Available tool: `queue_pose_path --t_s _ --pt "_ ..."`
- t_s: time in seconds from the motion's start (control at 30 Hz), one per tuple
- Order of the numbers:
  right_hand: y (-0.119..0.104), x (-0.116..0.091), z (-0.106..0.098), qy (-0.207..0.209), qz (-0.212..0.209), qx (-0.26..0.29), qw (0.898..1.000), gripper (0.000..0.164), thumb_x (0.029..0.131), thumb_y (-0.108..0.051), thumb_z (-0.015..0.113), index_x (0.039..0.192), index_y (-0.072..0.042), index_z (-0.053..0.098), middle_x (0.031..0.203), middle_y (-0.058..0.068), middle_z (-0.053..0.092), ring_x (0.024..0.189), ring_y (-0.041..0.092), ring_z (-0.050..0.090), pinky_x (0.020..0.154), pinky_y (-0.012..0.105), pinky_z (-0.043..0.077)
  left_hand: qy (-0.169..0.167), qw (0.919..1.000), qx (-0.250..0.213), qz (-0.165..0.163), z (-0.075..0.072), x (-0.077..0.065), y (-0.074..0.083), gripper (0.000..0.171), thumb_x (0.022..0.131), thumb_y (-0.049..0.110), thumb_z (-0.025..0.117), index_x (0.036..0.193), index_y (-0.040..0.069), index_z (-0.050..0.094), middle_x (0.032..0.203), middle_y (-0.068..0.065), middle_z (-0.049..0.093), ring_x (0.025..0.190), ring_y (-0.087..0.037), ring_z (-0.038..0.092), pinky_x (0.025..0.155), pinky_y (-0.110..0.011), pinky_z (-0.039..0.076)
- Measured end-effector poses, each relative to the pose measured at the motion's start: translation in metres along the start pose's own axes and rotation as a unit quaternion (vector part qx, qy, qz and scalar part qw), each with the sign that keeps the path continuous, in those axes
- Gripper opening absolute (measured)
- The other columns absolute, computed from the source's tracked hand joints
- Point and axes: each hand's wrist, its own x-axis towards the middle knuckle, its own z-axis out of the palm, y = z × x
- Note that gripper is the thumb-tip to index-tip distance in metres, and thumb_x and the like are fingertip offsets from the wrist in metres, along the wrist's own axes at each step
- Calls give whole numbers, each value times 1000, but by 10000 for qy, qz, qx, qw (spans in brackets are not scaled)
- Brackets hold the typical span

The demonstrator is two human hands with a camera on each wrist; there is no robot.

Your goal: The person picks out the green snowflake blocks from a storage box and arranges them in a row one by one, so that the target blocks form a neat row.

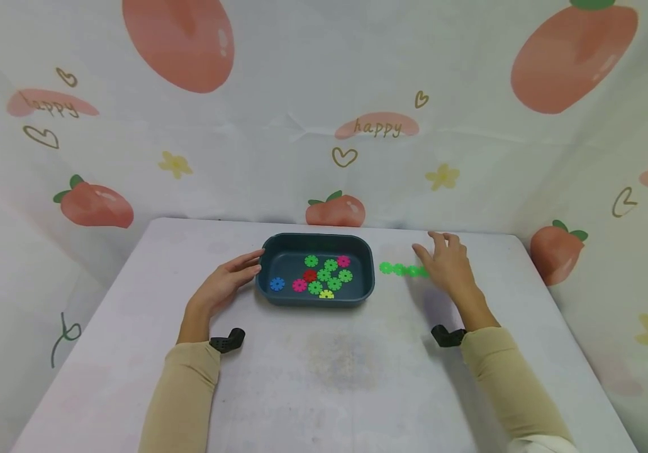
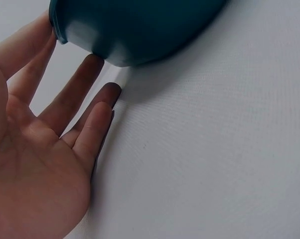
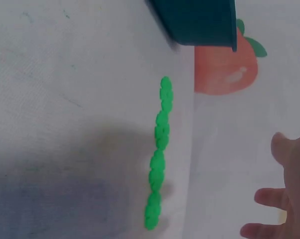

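A dark teal tray (image 1: 315,302) sits on the table with several notched plastic discs inside: green discs (image 1: 323,275), pink, red, a blue disc (image 1: 277,284) and a yellow one. My left hand (image 1: 223,284) touches the tray's left end with extended fingers; the left wrist view shows fingertips against its wall (image 2: 125,35). To the tray's right lies a row of joined green discs (image 3: 157,169). Above the right end of that row, my right hand (image 1: 450,264) is raised with fingers spread and nothing held. In the right wrist view its thumb and fingertips stand apart from the row.
The white table (image 1: 352,402) runs back to a cloth backdrop (image 1: 279,126) printed with fruit, hearts and stars. A black wrist camera (image 1: 228,340) sits at the left wrist, another (image 1: 447,336) at the right.
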Motion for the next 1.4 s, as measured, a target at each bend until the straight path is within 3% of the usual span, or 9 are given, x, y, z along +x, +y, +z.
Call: queue_pose_path --t_s 0.13,0.3,0.53,0.87,1.4 --pt "-10 0 -2 -124 -260 -252 9993 84 105 -65 32 160 -3 22 163 35 13 150 59 12 121 73 16 0 10000 -36 1 1 1 0 63 100 35 66 157 22 41 167 -11 29 158 -27 22 132 -48 16" --pt "-22 1 0 -106 -586 -614 9963 82 105 -62 37 161 -5 19 165 34 10 153 58 0 122 75 5 -4 10000 -28 -25 1 0 0 64 100 34 66 158 22 40 168 -11 28 158 -27 21 132 -48 16" --pt "-34 4 6 -22 -957 -977 9906 83 101 -63 44 162 -12 21 169 27 6 155 53 -7 122 75 0 -2 10000 -26 -17 0 -1 1 63 101 34 65 158 22 40 168 -11 28 158 -27 20 132 -48 15" --pt "-50 2 16 -252 -1322 -1425 9806 84 99 -67 43 165 -22 16 172 18 -5 157 50 -11 124 73 -2 23 10000 2 -8 1 0 0 63 101 34 65 157 22 41 168 -11 29 158 -27 21 132 -48 16" --pt "-92 -1 29 -251 -2097 -1759 9615 87 97 -70 47 165 -26 17 173 15 0 158 48 -5 125 71 3 10 10000 -1 -22 1 0 0 64 100 34 66 158 22 40 168 -12 27 158 -27 20 132 -48 16"
